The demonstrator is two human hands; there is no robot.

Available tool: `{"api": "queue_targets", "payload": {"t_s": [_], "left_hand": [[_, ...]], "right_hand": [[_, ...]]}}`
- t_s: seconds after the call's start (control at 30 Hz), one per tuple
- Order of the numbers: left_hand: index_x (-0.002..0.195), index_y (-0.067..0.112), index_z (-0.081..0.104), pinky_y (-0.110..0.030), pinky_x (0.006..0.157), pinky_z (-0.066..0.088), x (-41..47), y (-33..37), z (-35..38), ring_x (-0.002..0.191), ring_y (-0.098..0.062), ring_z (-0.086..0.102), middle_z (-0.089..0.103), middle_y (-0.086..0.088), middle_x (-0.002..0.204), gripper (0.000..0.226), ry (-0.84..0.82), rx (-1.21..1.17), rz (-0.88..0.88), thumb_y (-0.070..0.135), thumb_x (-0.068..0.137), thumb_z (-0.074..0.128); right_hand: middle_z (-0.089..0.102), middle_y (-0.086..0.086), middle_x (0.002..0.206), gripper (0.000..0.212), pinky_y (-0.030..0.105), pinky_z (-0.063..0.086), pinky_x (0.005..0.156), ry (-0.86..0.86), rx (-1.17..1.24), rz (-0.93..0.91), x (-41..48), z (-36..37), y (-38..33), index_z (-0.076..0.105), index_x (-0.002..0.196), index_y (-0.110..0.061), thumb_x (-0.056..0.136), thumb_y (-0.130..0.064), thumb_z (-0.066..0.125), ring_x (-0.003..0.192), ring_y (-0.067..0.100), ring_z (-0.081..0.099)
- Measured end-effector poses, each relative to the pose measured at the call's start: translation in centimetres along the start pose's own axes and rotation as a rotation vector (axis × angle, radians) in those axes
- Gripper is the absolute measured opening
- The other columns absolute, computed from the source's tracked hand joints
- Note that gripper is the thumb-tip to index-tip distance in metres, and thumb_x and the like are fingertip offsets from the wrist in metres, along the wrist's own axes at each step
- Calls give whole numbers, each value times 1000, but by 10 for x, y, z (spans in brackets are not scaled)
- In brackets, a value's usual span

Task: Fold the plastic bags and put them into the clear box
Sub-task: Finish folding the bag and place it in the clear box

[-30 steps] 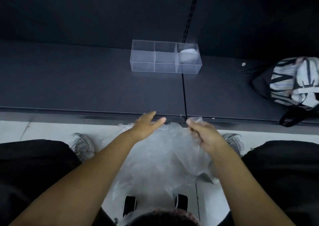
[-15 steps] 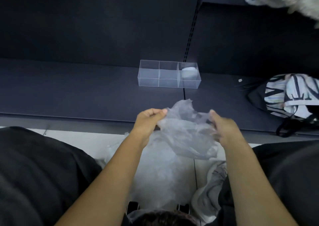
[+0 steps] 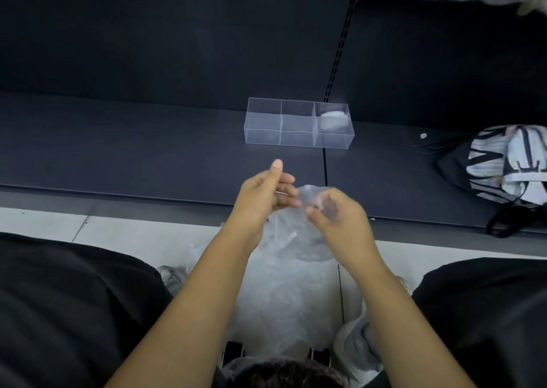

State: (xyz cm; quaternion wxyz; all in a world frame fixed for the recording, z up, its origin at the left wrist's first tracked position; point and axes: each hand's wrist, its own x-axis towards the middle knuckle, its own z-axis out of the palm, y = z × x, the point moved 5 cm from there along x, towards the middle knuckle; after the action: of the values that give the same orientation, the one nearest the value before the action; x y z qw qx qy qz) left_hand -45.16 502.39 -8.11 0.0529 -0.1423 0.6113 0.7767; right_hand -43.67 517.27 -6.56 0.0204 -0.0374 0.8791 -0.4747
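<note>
Shelf: dark matte flat shelf board, smooth, running beyond and under both hands.
Heap: loose heap of clear plastic bags, wrinkled and cloudy, on the pale floor below the hands, between the forearms.
Tote: soft striped fabric bag with black straps, slumped on the shelf well to the right of the right hand.
Box: clear rigid rectangular plastic box, thin straight walls, partitioned side by side, on the shelf just beyond the hands.
Held bag: crumpled clear plastic bag, thin, creased film, bunched between the hands and hanging under them.
Left hand: left hand, fingers curled at the film's top edge, thumb straight up; cannot tell if it clamps the film.
Right hand: right hand, fingers curled and pinching the film, which drapes over its knuckles.
Stored item: whitish folded plastic bag, compact and rounded, in the box's right-end compartment, beyond the right hand.
</note>
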Motion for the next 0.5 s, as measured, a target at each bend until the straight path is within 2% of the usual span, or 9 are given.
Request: {"api": "queue_targets", "payload": {"t_s": [0.03, 0.1, 0.17, 0.23, 0.3, 0.37, 0.43, 0.5], "left_hand": [[88, 16, 67, -22, 68, 52, 1, 2, -9, 70, -13, 66, 67, 3, 73, 35, 74, 62, 33, 47, 93, 52], [102, 26, 64, -15, 69, 44, 1, 1, -25, 90, -6, 62, 64, 12, 96, 31, 134, 241, 81, 53, 89, 56], [128, 35, 51, -11, 76, 39, -2, -10, -29, 116, -2, 50, 53, 18, 126, 53, -50, 335, 25, 60, 82, 58], [141, 38, 38, -18, 94, 36, -5, -23, -27, 132, -5, 37, 41, 19, 143, 81, -232, 379, -29, 66, 68, 63], [145, 42, 28, -27, 103, 31, -7, -31, -23, 139, -6, 26, 29, 18, 151, 99, -315, 440, -47, 66, 59, 69], [147, 47, 17, -29, 106, 27, -8, -31, -20, 139, -3, 17, 11, 22, 155, 107, -287, 486, -39, 65, 58, 73], [146, 49, 17, -28, 103, 26, -9, -27, -18, 136, 2, 14, 3, 28, 155, 105, -270, 487, 13, 65, 59, 73], [142, 50, 26, -26, 102, 26, -13, -23, -10, 138, 1, 13, 4, 30, 154, 95, -339, 473, 55, 66, 61, 72]], "right_hand": [[61, 13, 82, 22, 35, 45, 73, 22, 135, 43, 1, -4, 8, 55, 89, 3, 86, -15, 67, 76, 19, 56], [58, 13, 78, 31, 35, 45, 75, -8, 354, 94, 3, -10, 15, 53, 88, 12, 87, -16, 66, 73, 19, 53], [60, 14, 80, 35, 41, 48, 80, -40, 495, 107, 5, -12, 14, 57, 87, 8, 88, -26, 67, 76, 22, 57], [65, 19, 85, 37, 47, 50, 87, -39, 569, 124, 6, -11, 15, 60, 85, 3, 88, -33, 66, 82, 27, 61], [65, 17, 85, 39, 47, 51, 87, -2, 646, 172, 6, -11, 21, 57, 84, 4, 90, -34, 64, 82, 27, 62], [69, 12, 82, 31, 40, 56, 77, 72, 775, 253, 6, -12, 30, 62, 78, -2, 91, -30, 64, 78, 24, 66], [72, 8, 78, 25, 35, 58, 69, 172, 903, 340, 6, -14, 40, 66, 68, -14, 90, -26, 65, 73, 21, 69], [72, 6, 76, 31, 38, 59, 72, 246, 960, 377, 7, -16, 44, 65, 58, -21, 89, -24, 66, 72, 21, 70]]}}
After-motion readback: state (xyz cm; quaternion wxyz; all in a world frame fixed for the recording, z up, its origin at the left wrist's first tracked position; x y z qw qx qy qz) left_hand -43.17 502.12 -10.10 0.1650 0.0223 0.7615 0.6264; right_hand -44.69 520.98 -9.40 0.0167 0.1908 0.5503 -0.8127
